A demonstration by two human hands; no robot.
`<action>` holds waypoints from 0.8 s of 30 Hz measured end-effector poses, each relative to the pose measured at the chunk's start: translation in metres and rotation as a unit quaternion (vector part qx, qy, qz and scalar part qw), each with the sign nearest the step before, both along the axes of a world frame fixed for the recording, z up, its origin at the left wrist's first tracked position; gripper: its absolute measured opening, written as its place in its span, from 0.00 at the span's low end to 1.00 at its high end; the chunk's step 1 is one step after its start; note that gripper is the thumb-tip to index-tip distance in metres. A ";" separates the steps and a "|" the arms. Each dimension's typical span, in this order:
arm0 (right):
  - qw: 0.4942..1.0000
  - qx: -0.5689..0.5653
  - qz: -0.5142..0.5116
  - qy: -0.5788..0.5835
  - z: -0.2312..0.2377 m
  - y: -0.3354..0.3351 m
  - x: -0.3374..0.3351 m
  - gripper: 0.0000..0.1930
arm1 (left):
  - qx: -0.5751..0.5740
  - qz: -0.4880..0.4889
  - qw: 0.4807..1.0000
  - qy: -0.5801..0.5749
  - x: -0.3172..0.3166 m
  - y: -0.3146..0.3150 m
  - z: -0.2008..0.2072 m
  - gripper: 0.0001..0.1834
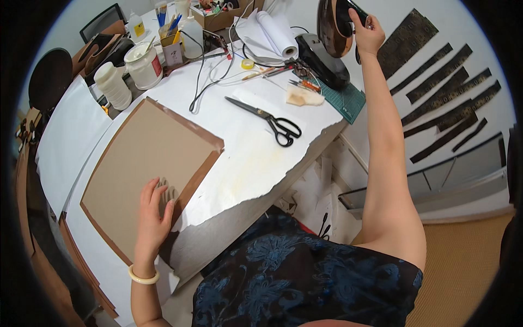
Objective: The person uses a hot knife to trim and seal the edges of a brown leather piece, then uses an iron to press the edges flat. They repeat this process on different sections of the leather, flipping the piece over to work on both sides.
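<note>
My right hand point(369, 37) is raised at the far right, its fingers wrapped round the handle of a dark clothes iron point(331, 32). The iron is tilted up on end over its black stand point(321, 62); whether the two touch I cannot tell. My left hand point(154, 211) is over the near right part of a large beige panel point(147, 147) with a brown border. Its fingers are apart, slightly bent and hold nothing. A shadow falls beside them on the panel. Black-handled scissors point(267, 120) lie on the white table covering, right of the panel.
A green cutting mat point(348, 101) lies under the stand. Cables point(204, 76), a yellow tape roll point(248, 64) and a cream cloth piece point(304, 96) lie nearby. A white tub point(143, 66) and a thread cone point(113, 85) stand at the back left. Dark patterned strips point(438, 71) hang on the right.
</note>
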State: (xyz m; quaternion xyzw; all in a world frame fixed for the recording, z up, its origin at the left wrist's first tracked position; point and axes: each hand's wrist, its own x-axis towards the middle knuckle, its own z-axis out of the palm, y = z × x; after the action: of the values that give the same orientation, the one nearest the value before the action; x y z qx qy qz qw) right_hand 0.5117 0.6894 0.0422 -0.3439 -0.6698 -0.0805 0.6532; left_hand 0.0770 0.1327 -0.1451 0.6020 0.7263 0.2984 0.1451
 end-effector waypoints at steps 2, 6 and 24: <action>0.999 -0.017 -0.036 0.008 -0.021 0.051 -0.018 0.33 | 0.021 0.007 1.000 0.017 0.008 0.015 -0.017 0.18; 0.959 -0.274 0.057 0.033 -0.065 0.137 0.011 0.29 | 0.009 0.021 0.999 0.027 0.036 0.037 -0.022 0.18; 0.894 -0.349 -0.041 -0.277 -0.085 0.204 0.042 0.47 | 0.003 -0.031 0.992 0.122 0.093 0.109 -0.039 0.26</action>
State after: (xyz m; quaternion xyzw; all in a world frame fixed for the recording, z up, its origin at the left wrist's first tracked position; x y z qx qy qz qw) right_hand 0.5540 0.8936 -0.0427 -0.5410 -0.7937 0.0396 0.2751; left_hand 0.1701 0.2416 -0.1838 0.6568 0.7183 0.2206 0.0628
